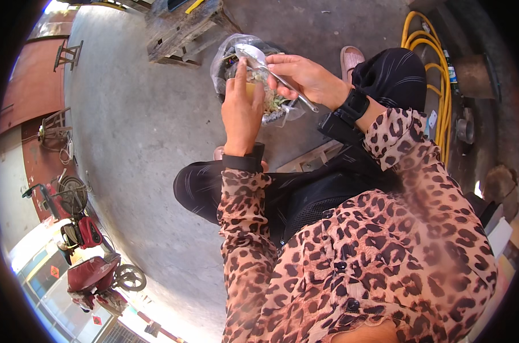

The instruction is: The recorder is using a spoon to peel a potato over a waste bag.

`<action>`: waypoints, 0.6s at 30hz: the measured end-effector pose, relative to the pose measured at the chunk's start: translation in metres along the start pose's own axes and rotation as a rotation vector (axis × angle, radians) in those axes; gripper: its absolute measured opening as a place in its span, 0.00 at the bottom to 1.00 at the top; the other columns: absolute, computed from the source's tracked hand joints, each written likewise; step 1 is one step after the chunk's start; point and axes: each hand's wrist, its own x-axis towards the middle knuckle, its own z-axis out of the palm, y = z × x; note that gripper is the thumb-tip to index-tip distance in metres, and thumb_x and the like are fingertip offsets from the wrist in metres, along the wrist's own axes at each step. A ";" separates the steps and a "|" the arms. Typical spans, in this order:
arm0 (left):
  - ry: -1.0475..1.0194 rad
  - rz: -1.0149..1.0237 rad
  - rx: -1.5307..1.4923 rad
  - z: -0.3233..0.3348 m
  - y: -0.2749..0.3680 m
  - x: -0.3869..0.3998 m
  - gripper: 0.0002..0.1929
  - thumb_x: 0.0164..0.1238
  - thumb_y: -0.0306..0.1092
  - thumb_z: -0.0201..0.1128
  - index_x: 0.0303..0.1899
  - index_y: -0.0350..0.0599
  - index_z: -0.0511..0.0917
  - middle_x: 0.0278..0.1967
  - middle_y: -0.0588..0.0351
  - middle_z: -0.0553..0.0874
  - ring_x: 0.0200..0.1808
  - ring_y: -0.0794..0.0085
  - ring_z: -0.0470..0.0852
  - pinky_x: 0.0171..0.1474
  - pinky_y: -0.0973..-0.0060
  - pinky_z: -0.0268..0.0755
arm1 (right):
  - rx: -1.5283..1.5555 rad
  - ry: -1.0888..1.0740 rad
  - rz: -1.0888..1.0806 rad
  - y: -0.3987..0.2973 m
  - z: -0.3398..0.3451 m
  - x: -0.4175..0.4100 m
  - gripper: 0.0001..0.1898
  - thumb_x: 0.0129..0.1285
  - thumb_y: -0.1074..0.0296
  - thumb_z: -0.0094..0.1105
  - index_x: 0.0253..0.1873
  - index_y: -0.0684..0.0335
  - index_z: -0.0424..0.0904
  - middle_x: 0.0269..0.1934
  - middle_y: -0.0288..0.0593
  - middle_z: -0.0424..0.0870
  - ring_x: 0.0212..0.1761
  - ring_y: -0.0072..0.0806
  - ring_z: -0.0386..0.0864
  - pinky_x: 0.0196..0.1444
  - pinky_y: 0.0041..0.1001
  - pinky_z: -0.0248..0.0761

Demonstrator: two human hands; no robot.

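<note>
My right hand [304, 77] grips the handle of a metal spoon [250, 55], a large one with a shiny bowl. The spoon slants over a bin [218, 73] lined with a clear plastic bag, which holds pale and green food scraps [274, 103]. My left hand [242, 111] is over the bin's near left side, its index finger pointing up to the spoon's bowl and seeming to touch it. Between that finger and the thumb shows a pale yellow piece [250, 91]; whether I hold it or it lies behind, I cannot tell.
Beyond the bin stands a worn wooden bench [182, 32]. A coiled yellow hose [444, 98] and a green bottle [450, 70] are at the right. Concrete floor [148, 107] spreads leftward to a red scooter [94, 274] and small wooden stools [68, 55]. A wooden frame [308, 158] lies between my legs.
</note>
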 end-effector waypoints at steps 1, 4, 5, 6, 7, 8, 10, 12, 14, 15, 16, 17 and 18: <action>-0.004 -0.002 0.000 0.000 -0.002 0.000 0.29 0.61 0.34 0.59 0.65 0.51 0.65 0.45 0.45 0.78 0.42 0.51 0.81 0.41 0.62 0.73 | 0.003 0.002 0.002 0.000 0.001 0.000 0.08 0.70 0.68 0.47 0.47 0.65 0.70 0.26 0.39 0.77 0.18 0.17 0.70 0.15 0.14 0.62; -0.013 -0.070 -0.077 0.001 -0.001 0.002 0.30 0.61 0.35 0.59 0.66 0.48 0.63 0.48 0.44 0.78 0.45 0.50 0.80 0.45 0.63 0.73 | -0.095 0.039 -0.011 -0.004 0.003 -0.002 0.10 0.70 0.65 0.48 0.45 0.65 0.72 0.24 0.37 0.77 0.17 0.16 0.69 0.15 0.14 0.61; -0.025 -0.079 -0.113 0.000 0.001 0.003 0.30 0.62 0.35 0.59 0.66 0.46 0.62 0.48 0.44 0.78 0.45 0.51 0.80 0.46 0.64 0.72 | -0.104 0.040 -0.012 -0.004 0.003 -0.002 0.12 0.70 0.63 0.48 0.46 0.66 0.74 0.22 0.35 0.75 0.17 0.15 0.68 0.15 0.14 0.59; -0.036 -0.089 -0.148 -0.001 0.002 0.002 0.30 0.62 0.35 0.59 0.67 0.45 0.61 0.48 0.43 0.78 0.46 0.51 0.80 0.47 0.64 0.72 | -0.112 0.040 -0.013 -0.004 0.004 -0.003 0.14 0.69 0.61 0.49 0.47 0.66 0.75 0.21 0.34 0.74 0.16 0.15 0.66 0.15 0.15 0.58; -0.038 -0.089 -0.147 0.000 0.003 0.002 0.30 0.62 0.35 0.59 0.67 0.45 0.61 0.48 0.43 0.78 0.46 0.51 0.80 0.47 0.64 0.72 | -0.109 0.041 -0.013 -0.005 0.005 -0.005 0.14 0.69 0.61 0.49 0.47 0.66 0.75 0.21 0.34 0.74 0.16 0.15 0.66 0.15 0.15 0.58; -0.036 -0.096 -0.150 0.000 0.003 0.002 0.31 0.62 0.35 0.59 0.67 0.43 0.61 0.48 0.44 0.79 0.46 0.53 0.80 0.48 0.65 0.72 | -0.134 0.056 -0.007 -0.007 0.008 -0.006 0.16 0.70 0.59 0.47 0.49 0.67 0.75 0.20 0.32 0.72 0.15 0.15 0.65 0.15 0.15 0.57; -0.035 -0.103 -0.153 0.001 0.003 0.001 0.31 0.62 0.35 0.60 0.67 0.42 0.60 0.48 0.44 0.79 0.46 0.54 0.80 0.48 0.66 0.72 | -0.158 0.072 -0.002 -0.009 0.010 -0.006 0.18 0.70 0.58 0.46 0.51 0.68 0.75 0.19 0.31 0.70 0.14 0.14 0.63 0.14 0.15 0.56; -0.014 -0.086 -0.157 0.001 0.005 0.002 0.31 0.61 0.34 0.60 0.66 0.39 0.60 0.49 0.44 0.79 0.47 0.55 0.80 0.49 0.67 0.72 | -0.139 0.056 -0.044 -0.009 0.011 -0.006 0.20 0.70 0.57 0.43 0.54 0.68 0.75 0.17 0.30 0.68 0.13 0.14 0.61 0.14 0.16 0.54; -0.040 -0.114 -0.189 -0.002 0.010 0.001 0.31 0.61 0.33 0.60 0.66 0.38 0.61 0.49 0.44 0.79 0.47 0.56 0.81 0.49 0.67 0.72 | -0.196 0.076 -0.057 -0.009 0.010 -0.005 0.21 0.71 0.57 0.42 0.54 0.69 0.76 0.17 0.29 0.67 0.13 0.14 0.60 0.14 0.16 0.54; -0.064 -0.140 -0.219 -0.005 0.012 0.002 0.31 0.61 0.32 0.60 0.66 0.38 0.61 0.48 0.44 0.79 0.46 0.56 0.81 0.49 0.68 0.72 | -0.255 0.095 -0.071 -0.010 0.011 -0.004 0.21 0.71 0.57 0.42 0.53 0.69 0.76 0.16 0.29 0.67 0.12 0.14 0.60 0.14 0.16 0.54; -0.065 -0.135 -0.219 -0.004 0.010 0.002 0.31 0.61 0.32 0.60 0.66 0.38 0.61 0.48 0.44 0.79 0.46 0.56 0.81 0.49 0.68 0.72 | -0.255 0.096 -0.076 -0.011 0.012 -0.003 0.21 0.71 0.57 0.42 0.53 0.69 0.76 0.16 0.29 0.67 0.12 0.14 0.60 0.14 0.16 0.54; -0.029 -0.050 -0.190 -0.001 0.006 0.001 0.30 0.61 0.32 0.60 0.65 0.38 0.62 0.47 0.44 0.80 0.45 0.56 0.81 0.48 0.69 0.72 | -0.276 0.099 -0.074 -0.011 0.013 -0.002 0.21 0.71 0.57 0.42 0.53 0.68 0.77 0.16 0.29 0.67 0.12 0.14 0.60 0.14 0.16 0.53; 0.007 0.034 -0.162 0.000 0.005 0.001 0.30 0.61 0.31 0.60 0.65 0.38 0.62 0.46 0.44 0.80 0.44 0.57 0.81 0.47 0.69 0.72 | -0.297 0.101 -0.071 -0.010 0.013 -0.002 0.21 0.70 0.56 0.42 0.53 0.68 0.77 0.15 0.29 0.67 0.12 0.13 0.60 0.14 0.16 0.53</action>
